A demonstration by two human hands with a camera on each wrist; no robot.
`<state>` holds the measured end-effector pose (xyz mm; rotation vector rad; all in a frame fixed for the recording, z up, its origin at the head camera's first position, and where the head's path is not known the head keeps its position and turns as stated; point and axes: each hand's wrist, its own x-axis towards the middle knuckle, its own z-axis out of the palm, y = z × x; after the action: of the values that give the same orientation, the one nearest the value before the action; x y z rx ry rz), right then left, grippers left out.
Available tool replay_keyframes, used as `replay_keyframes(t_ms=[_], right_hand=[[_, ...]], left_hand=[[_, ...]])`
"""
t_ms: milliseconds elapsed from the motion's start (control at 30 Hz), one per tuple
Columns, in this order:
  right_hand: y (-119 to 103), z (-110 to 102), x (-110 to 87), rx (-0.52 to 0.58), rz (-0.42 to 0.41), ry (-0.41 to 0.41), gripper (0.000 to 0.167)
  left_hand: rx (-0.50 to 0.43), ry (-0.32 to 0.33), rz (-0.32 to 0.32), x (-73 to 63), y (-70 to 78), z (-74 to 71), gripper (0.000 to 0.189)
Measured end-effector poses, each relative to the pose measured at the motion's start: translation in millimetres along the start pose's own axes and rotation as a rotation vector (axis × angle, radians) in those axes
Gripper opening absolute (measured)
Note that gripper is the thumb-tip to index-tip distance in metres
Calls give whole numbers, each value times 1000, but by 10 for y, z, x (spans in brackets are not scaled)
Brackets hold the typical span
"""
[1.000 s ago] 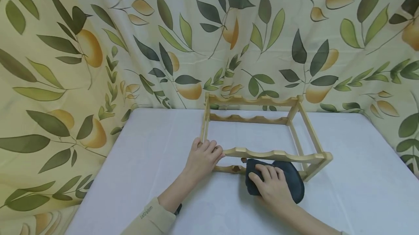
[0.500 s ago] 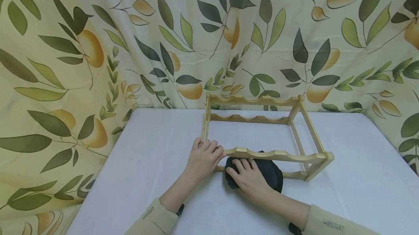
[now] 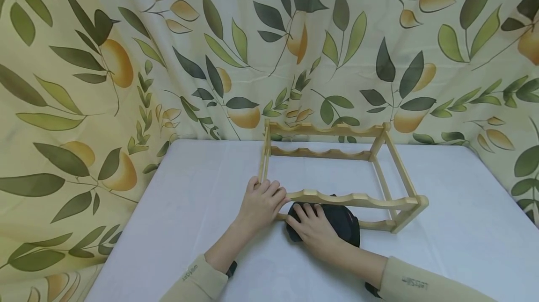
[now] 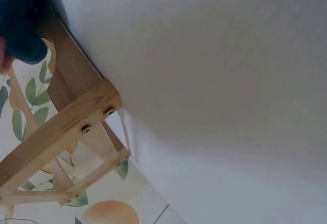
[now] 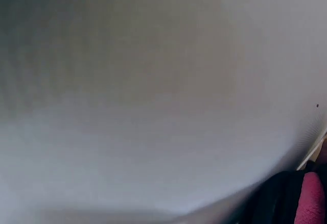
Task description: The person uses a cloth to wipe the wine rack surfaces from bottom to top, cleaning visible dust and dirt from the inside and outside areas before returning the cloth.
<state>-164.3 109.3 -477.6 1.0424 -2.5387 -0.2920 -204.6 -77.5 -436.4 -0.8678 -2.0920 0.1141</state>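
A pale wooden rack (image 3: 362, 200) with scalloped rails stands on the white table. My left hand (image 3: 262, 204) grips its upper front rail at the left corner. Low at the front, my right hand (image 3: 316, 232) holds a dark navy padded cloth (image 3: 343, 222) over the lower front rail, fingers bent across its top. In the left wrist view, a blue fuzzy part of the cloth (image 4: 20, 25) laps the rail, near the rack's end frame (image 4: 66, 124) with two bolts. A pink patch shows on the dark cloth (image 5: 271, 201) in the right wrist view. Its underside is hidden.
White cloth covers the table (image 3: 189, 190). Behind the rack and along the left hangs a curtain (image 3: 168, 59) printed with leaves and fruit. The rack's right end frame (image 3: 400, 166) rises beyond my right hand.
My right hand has slid the dark cloth leftward along the lower front rail, toward my left hand, moving only slightly in the last half second. The left hand and rack stay put.
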Motion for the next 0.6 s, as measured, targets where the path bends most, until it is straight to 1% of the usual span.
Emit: replay_keyframes(t_ms=[167,300,433,600], right_hand=[[-19,-17,25,-34,11,-59,43],[-26,-11,39,-66,1,-71,46],[-25,8,51,-99,-14,-40,45],[-13,56,62,-75,-26,34,46]], left_hand=[[-22,11,2,-2,-4,12,42],[-33,16,5,-5,-9,12,42],[-37,19,3,-6,-9,12,42],[-34,22,-1,1,-6,11,42]])
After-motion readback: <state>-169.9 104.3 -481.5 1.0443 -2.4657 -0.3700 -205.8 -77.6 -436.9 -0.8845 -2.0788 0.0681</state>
